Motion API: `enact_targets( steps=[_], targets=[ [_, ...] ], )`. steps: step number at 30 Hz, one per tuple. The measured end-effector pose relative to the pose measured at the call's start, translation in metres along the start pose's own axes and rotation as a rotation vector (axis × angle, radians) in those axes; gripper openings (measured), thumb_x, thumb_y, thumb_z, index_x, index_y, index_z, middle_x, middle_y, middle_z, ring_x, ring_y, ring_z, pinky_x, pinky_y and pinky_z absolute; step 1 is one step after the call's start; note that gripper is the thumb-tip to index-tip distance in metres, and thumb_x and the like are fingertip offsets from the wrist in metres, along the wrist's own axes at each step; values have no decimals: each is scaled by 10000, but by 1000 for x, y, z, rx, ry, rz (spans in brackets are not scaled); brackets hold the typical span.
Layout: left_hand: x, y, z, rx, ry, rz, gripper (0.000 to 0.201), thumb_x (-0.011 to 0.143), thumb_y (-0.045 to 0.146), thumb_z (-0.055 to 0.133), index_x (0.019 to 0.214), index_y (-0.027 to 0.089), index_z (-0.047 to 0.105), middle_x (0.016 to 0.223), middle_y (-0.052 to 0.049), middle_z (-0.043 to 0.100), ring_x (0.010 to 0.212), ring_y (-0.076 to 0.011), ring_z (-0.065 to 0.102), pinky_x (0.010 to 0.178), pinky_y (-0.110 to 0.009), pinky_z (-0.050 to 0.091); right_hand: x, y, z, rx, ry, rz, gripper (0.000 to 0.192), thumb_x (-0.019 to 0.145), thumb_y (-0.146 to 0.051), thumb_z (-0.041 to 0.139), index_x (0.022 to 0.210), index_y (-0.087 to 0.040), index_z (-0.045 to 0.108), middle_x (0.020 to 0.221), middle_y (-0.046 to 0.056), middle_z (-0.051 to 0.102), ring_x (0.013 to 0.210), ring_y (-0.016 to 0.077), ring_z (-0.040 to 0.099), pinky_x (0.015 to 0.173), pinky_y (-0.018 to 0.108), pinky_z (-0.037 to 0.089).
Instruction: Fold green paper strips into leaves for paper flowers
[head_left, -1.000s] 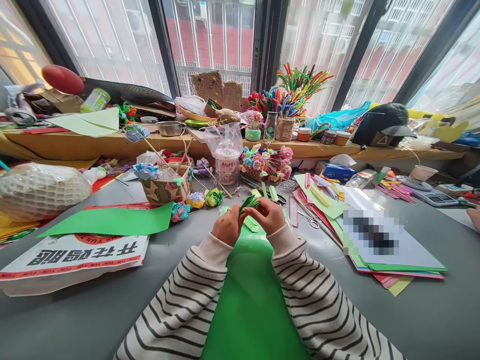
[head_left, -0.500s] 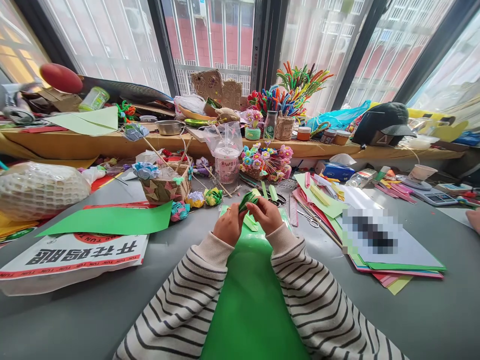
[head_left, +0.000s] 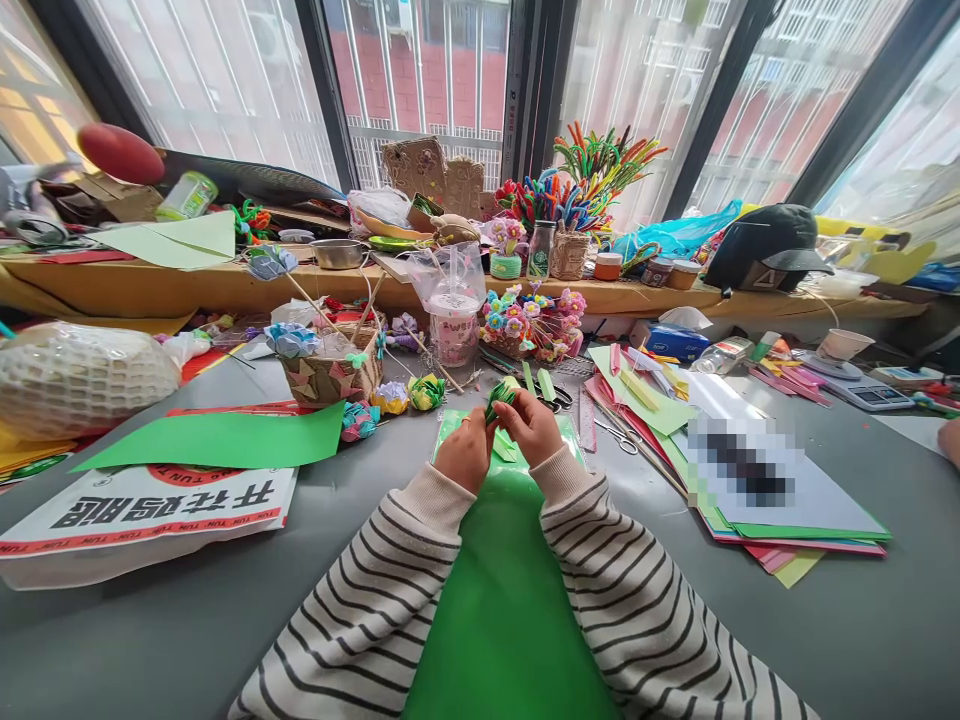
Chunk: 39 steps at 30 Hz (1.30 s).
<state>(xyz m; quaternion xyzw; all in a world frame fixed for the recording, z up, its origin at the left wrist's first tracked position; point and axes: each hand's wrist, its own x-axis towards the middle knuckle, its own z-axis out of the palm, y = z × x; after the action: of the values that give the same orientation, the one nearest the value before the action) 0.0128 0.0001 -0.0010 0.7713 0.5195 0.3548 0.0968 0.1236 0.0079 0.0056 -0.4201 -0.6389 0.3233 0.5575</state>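
both hands, left hand (head_left: pixel 466 450) and right hand (head_left: pixel 534 425), pinch one small folded green paper piece (head_left: pixel 498 400) above a bright green paper sheet (head_left: pixel 502 600) on the grey table (head_left: pixel 150 630)

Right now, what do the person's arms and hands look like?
Both arms wear long, soft-looking sleeves, cream with thin dark stripes and plain cream ribbed cuffs. The left hand and right hand are bare: no gloves, and no rings or watch that I can make out.
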Motion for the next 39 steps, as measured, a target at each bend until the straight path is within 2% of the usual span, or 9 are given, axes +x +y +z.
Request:
enact_targets(
  steps=[5,10,17,20,23,25,28,34,39],
  targets=[
    [1,1,-1,188,-53,68,221,783,267,312,872,133,465,712,-90,547,602,-184,529,488,-234,336,3,3,-1,-11,65,55,285,611,-405,561,757,-174,480,496,-61,411,409,57,386,392,178,314],
    [2,0,-5,365,-112,172,293,808,295,258,897,107,465,742,-99,580,670,-196,562,514,-241,371,2,-2,-5,35,53,95,275,639,-430,520,710,-167,478,452,-69,407,385,54,380,378,170,306],
    [1,-5,-4,398,-12,236,307,809,327,268,963,132,449,753,-69,610,645,-156,578,492,-209,372,1,3,-4,-13,76,129,310,642,-459,502,704,-155,478,443,-60,426,388,64,413,382,177,337],
    [1,-7,-8,455,-37,213,302,810,313,270,962,145,470,724,-65,610,632,-161,579,481,-212,363,0,-1,-10,-124,-4,46,318,648,-429,517,802,-152,491,558,-27,485,467,73,453,422,182,377],
    [3,-10,-15,473,-116,175,309,801,316,292,989,143,464,756,-70,613,640,-176,580,487,-226,368,2,-3,-19,-224,-184,-106,451,588,-379,598,968,-169,481,841,48,511,663,111,506,457,184,421],
    [5,-12,-19,464,-185,165,316,796,328,299,987,139,465,764,-72,614,653,-185,580,491,-233,371,3,-3,-25,-277,-280,-200,418,606,-342,595,982,-182,506,926,70,491,770,135,507,495,193,446],
    [7,-14,-22,455,-269,187,306,799,329,288,941,141,483,765,-71,611,674,-190,578,494,-238,372,5,1,-28,-340,-314,-274,273,664,-288,553,906,-163,567,838,64,530,746,129,523,571,220,461],
    [-3,-29,-27,521,-295,286,304,793,351,296,839,132,501,675,-61,585,627,-183,551,489,-254,374,-3,3,-16,-588,-334,-286,253,619,-288,606,822,-138,613,725,63,594,704,157,529,643,278,428],
    [-16,-39,-25,548,-294,534,271,797,285,304,726,113,501,665,-69,538,627,-173,506,544,-282,396,-20,7,-8,-724,-422,-284,234,602,-277,617,809,-168,629,720,51,609,686,160,518,621,266,413]
  ],
)
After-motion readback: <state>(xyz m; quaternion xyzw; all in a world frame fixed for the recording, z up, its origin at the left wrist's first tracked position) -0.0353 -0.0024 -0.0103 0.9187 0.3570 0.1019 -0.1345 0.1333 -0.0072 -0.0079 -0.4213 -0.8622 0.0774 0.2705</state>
